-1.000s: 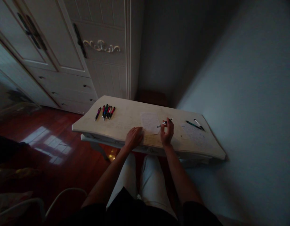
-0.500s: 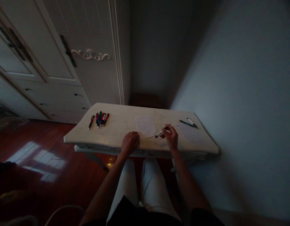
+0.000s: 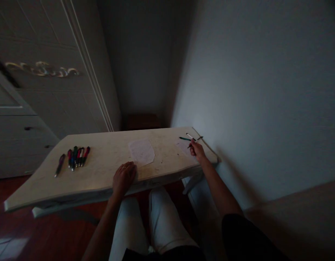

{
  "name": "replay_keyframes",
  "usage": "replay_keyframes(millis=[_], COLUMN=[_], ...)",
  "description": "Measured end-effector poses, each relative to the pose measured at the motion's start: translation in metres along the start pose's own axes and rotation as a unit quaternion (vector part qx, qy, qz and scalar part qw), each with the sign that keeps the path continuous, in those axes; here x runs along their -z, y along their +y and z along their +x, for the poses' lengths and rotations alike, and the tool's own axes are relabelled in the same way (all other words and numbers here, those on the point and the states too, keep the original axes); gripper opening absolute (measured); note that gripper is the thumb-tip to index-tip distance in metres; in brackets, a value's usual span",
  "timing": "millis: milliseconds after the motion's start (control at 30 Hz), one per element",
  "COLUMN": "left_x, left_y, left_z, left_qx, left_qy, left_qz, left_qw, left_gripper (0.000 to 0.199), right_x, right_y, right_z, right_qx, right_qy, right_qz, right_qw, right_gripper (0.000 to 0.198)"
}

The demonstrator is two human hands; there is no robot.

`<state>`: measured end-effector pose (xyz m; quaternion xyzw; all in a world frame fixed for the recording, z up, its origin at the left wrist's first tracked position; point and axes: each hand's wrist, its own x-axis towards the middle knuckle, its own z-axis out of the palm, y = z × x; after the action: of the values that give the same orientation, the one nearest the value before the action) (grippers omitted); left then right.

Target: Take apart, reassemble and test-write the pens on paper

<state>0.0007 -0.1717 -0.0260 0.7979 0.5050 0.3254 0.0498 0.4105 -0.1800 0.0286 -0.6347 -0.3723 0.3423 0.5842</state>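
Observation:
My left hand (image 3: pixel 124 177) lies palm down at the table's front edge, fingers resting near the lower left corner of a pale sheet of paper (image 3: pixel 142 151). My right hand (image 3: pixel 197 148) is closed around a slim pen (image 3: pixel 201 137), whose ends show on both sides of the fingers. It is over a second, marked sheet (image 3: pixel 183 145) toward the right end of the table. Just beyond that hand lie a green pen (image 3: pixel 185 138) and a white pen (image 3: pixel 189 136), partly covered by the hand.
On the left of the white table (image 3: pixel 102 145) lie several pens (image 3: pixel 82 156) side by side, with a purple pen (image 3: pixel 60 165) apart from them. A wall (image 3: pixel 238 90) borders the right side. A white wardrobe (image 3: pixel 69 105) stands behind on the left.
The view has turned to the right. My right hand has carried its pen from beside the middle sheet to the two pens on the right. My left hand stays near the sheet's corner.

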Motion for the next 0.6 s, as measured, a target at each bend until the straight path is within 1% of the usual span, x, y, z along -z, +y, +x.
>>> replay_keyframes(millis=[33, 67, 100, 133, 167, 233, 300, 367, 500, 600], left_x=[0.0, 0.0, 0.0, 0.0, 0.0, 0.0, 0.0, -0.001, -0.001, -0.002], left_y=[0.0, -0.001, -0.001, -0.001, -0.001, -0.002, -0.003, -0.003, -0.003, -0.004], left_z=[0.0, 0.0, 0.0, 0.0, 0.0, 0.001, 0.001, 0.001, 0.0, 0.0], left_qx=[0.0, -0.002, -0.005, -0.006, -0.005, 0.0, 0.004, 0.004, 0.01, 0.014], left_qy=[0.0, -0.001, -0.002, -0.004, -0.005, -0.008, -0.008, -0.007, -0.004, -0.007], left_qz=[0.0, 0.001, 0.003, 0.004, 0.006, 0.01, 0.013, 0.014, 0.009, -0.006], left_qw=[1.0, 1.0, 1.0, 1.0, 1.0, 1.0, 1.0, 1.0, 1.0, 1.0], left_gripper=[0.028, 0.029, 0.03, 0.03, 0.03, 0.031, 0.031, 0.032, 0.032, 0.031], right_x=[0.005, 0.009, 0.013, 0.017, 0.021, 0.027, 0.031, 0.032, 0.028, 0.026], right_y=[0.002, 0.004, 0.004, 0.003, 0.002, -0.004, -0.01, -0.016, -0.029, -0.033], right_z=[0.006, 0.012, 0.018, 0.024, 0.031, 0.044, 0.054, 0.062, 0.066, 0.062], right_qx=[0.01, 0.024, 0.038, 0.046, 0.049, 0.046, 0.042, 0.043, 0.053, 0.081], right_qy=[-0.007, -0.015, -0.023, -0.036, -0.039, -0.039, -0.037, -0.044, -0.054, -0.034], right_qz=[-0.089, -0.192, -0.307, -0.42, -0.467, -0.52, -0.553, -0.58, -0.61, -0.611], right_qw=[0.996, 0.981, 0.951, 0.906, 0.882, 0.852, 0.831, 0.812, 0.789, 0.787], right_gripper=[0.061, 0.063, 0.064, 0.063, 0.059, 0.045, 0.031, 0.024, 0.024, 0.032])
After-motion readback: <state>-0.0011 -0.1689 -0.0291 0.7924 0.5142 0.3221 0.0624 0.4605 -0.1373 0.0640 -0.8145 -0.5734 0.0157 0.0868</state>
